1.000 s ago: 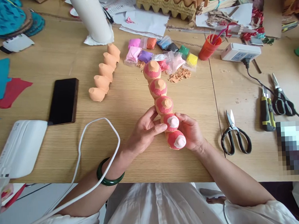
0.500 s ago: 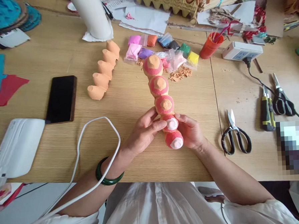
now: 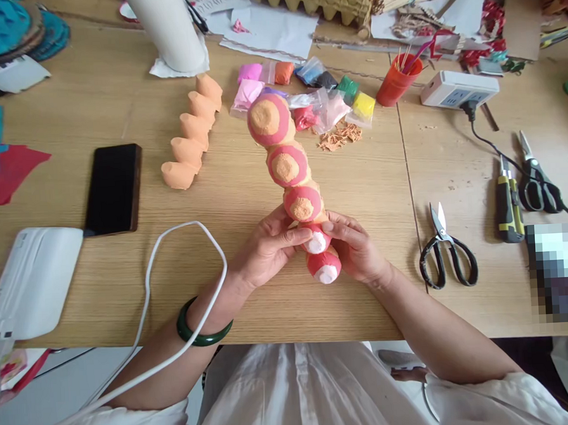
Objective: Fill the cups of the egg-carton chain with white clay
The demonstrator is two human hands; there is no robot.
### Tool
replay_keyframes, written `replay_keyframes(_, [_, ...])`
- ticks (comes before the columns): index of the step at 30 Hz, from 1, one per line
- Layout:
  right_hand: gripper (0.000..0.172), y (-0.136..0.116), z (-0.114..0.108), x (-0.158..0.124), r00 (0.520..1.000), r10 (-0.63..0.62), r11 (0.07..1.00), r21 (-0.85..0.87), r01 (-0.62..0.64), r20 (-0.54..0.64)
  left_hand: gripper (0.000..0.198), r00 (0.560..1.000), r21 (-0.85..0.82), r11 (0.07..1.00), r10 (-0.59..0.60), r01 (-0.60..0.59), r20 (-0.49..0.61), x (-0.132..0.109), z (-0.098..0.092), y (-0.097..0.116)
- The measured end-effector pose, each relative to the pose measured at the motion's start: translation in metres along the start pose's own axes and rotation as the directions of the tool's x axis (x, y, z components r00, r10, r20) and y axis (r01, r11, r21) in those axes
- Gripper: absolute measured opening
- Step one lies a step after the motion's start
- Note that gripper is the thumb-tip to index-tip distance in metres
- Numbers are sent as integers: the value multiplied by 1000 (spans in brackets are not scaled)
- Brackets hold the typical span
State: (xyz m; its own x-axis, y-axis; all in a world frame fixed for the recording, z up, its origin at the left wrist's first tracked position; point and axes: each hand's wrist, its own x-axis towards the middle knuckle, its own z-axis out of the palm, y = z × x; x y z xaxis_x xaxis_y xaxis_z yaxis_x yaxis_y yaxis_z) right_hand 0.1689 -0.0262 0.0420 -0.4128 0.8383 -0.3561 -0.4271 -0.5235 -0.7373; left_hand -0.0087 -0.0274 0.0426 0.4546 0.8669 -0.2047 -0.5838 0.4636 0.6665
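Observation:
Between my hands is an egg carton strip, a row of several cups painted orange with red bands. The two cups nearest me have white tips; the others have orange tips. My left hand grips its left side near the lower cups, thumb on the second one. My right hand pinches the right side at about the same height. The strip is raised off the table and slants up to the left. A second strip of plain orange egg carton cups lies on the table to the left.
Bags of coloured clay, orange shreds and a red cup of sticks stand beyond the strip. Scissors, a utility knife and a power strip lie right. A phone, power bank and looping white cable are left.
The far end of the painted egg carton strip has swung left and tilted towards me. My right fingers have shifted left along with it. Both hands keep their hold.

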Motion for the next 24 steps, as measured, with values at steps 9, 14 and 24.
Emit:
replay_keyframes(9, [31, -1, 6, -3, 1000, -20, 996, -82, 18, -17, 46, 993, 71, 996, -43, 51, -110, -1, 1, 1])
replay_keyframes(14, [34, 0, 7, -3, 999, -26, 997, -71, 23, -41, 35, 992, 115, 992, -29, 44, -126, 0, 5, 2])
replay_keyframes(24, [39, 1, 12, -7, 989, -70, 992, -114, 55, -132, 57, 984, 335, 941, 101, -46, -146, -1, 6, -5])
